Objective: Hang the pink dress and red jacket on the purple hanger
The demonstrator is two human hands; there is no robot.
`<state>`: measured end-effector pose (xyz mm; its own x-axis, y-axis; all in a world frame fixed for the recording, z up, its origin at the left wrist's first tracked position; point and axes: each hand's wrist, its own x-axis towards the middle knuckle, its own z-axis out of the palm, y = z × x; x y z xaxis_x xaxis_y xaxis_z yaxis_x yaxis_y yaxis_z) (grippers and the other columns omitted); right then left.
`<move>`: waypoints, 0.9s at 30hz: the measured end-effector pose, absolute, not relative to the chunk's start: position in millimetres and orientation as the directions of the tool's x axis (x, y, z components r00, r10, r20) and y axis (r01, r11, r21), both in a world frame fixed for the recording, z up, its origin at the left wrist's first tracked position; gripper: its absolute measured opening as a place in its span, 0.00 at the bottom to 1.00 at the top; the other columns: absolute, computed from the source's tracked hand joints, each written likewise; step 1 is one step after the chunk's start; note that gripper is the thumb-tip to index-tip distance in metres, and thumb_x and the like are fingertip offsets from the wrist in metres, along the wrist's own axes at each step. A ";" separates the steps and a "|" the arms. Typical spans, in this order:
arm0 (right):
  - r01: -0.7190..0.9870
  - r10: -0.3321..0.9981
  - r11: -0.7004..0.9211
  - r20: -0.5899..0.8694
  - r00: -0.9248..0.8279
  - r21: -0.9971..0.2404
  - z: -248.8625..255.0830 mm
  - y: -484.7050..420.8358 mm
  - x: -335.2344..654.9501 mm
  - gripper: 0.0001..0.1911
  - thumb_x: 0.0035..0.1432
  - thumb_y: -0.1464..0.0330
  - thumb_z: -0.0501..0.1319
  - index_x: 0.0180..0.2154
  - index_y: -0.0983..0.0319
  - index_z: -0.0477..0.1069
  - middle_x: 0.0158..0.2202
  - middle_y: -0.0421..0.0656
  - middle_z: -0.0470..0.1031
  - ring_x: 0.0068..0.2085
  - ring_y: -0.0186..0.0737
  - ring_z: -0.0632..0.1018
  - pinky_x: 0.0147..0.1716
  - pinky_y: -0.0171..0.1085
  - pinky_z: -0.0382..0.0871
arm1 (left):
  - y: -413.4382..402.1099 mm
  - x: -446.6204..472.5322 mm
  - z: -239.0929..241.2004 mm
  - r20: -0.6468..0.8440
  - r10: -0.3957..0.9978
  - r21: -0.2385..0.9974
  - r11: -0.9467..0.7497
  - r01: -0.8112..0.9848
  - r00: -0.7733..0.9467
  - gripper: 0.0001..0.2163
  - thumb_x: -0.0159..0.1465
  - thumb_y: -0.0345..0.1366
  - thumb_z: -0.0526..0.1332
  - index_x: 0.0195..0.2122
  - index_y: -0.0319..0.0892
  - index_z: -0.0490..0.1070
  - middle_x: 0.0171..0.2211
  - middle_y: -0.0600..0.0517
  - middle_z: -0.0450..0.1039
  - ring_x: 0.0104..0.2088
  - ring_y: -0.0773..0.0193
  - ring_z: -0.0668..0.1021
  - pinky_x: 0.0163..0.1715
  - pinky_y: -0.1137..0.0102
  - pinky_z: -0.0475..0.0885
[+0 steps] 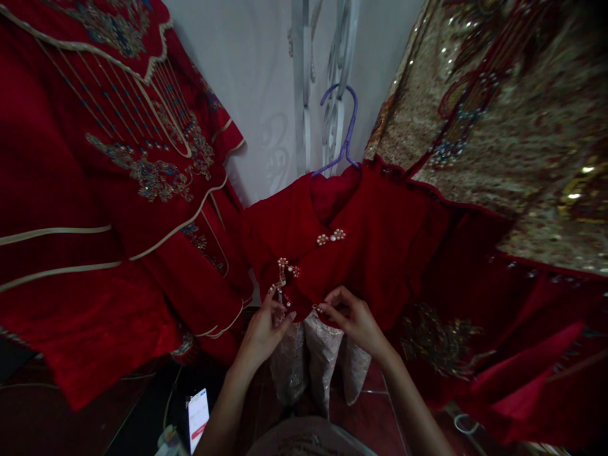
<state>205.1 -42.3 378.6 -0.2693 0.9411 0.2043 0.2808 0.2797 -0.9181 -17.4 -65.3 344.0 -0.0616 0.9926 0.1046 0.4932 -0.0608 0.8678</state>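
A red cap-sleeved top (375,247) with a crossed front hangs before me on a purple hanger (351,123). A pair of pearl flower clasps (331,237) sits below its neckline. Another pearl ornament (282,269) lies on the left front, with a thin beaded part dangling down. My left hand (266,329) is closed at the lower left of the top, fingers around the fabric beside this ornament. With thumb and forefinger together, my right hand (351,316) pinches the lower front edge, where a small gold loop shows. Pale shiny fabric (323,348) hangs in folds below.
A red embroidered garment (156,247) with cream trim and beaded strands hangs on the left. To the right hangs a gold sequined garment (498,158) with red parts. Behind stands a white metal frame (300,88). A lit phone (198,415) is at the lower left.
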 end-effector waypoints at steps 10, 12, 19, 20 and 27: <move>0.332 0.936 0.314 0.231 -0.267 -0.890 377.4 -46.4 206.0 0.11 0.58 0.59 0.61 0.36 0.60 0.68 0.35 0.42 0.76 0.36 0.35 0.78 0.34 0.32 0.71 | -48.1 15.7 326.4 0.222 0.921 0.959 -0.145 0.245 -0.321 0.21 0.59 0.37 0.60 0.54 0.44 0.64 0.33 0.51 0.75 0.31 0.65 0.78 0.31 0.72 0.73; 0.331 0.938 0.316 0.239 -0.252 -0.889 376.7 -46.5 205.9 0.11 0.58 0.59 0.61 0.36 0.60 0.68 0.35 0.42 0.76 0.36 0.35 0.78 0.34 0.32 0.72 | -50.5 12.8 328.8 0.209 0.928 0.967 -0.150 0.207 -0.308 0.21 0.58 0.36 0.61 0.54 0.44 0.64 0.32 0.52 0.76 0.31 0.66 0.78 0.32 0.72 0.73; 0.276 0.922 0.326 0.239 -0.305 -0.904 375.7 -42.3 194.7 0.12 0.57 0.58 0.62 0.35 0.60 0.71 0.32 0.41 0.77 0.35 0.36 0.79 0.34 0.33 0.73 | -73.6 13.5 334.0 0.128 0.935 0.990 -0.142 -0.019 -0.330 0.11 0.57 0.40 0.65 0.36 0.40 0.69 0.28 0.52 0.77 0.30 0.66 0.80 0.34 0.71 0.75; 0.266 0.914 0.337 0.246 -0.322 -0.903 376.6 -41.6 191.8 0.12 0.56 0.58 0.62 0.35 0.60 0.72 0.32 0.40 0.77 0.35 0.36 0.79 0.34 0.33 0.73 | -75.0 14.5 334.8 0.102 0.947 0.992 -0.121 -0.045 -0.305 0.10 0.57 0.41 0.65 0.34 0.39 0.70 0.29 0.51 0.77 0.31 0.65 0.80 0.35 0.71 0.75; 0.246 0.879 0.410 0.308 -0.364 -0.879 379.9 -36.3 178.8 0.10 0.58 0.61 0.61 0.36 0.60 0.73 0.34 0.41 0.77 0.35 0.35 0.78 0.34 0.33 0.73 | -73.7 23.5 346.9 0.027 0.954 0.976 -0.090 -0.200 -0.297 0.14 0.54 0.43 0.66 0.35 0.36 0.75 0.34 0.46 0.80 0.34 0.61 0.81 0.39 0.68 0.77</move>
